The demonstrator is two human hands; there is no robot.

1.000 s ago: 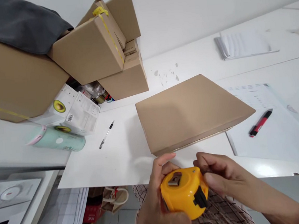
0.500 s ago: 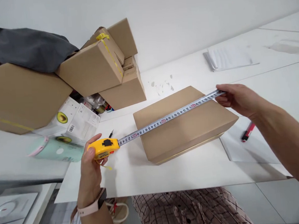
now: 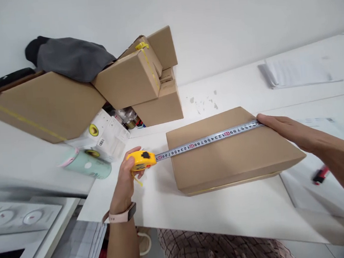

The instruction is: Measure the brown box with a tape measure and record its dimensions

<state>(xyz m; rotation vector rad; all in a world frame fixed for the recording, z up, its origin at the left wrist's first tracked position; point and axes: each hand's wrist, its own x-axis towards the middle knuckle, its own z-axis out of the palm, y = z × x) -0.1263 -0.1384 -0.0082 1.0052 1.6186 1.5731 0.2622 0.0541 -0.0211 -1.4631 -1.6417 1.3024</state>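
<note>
Tape measure gripped in the person's left hand, just left of the cardboard box; its blade already spans the box's top, the end held by the right hand at the right edge; winding it back appears yet undone

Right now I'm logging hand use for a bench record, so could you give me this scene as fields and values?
left hand: grips yellow tape measure
right hand: touches the far end of the blade; pinching or pressing unclear
blade: extended across the top of the cardboard box
cardboard box: on white table
marker: red and black, partly hidden by right forearm
</note>
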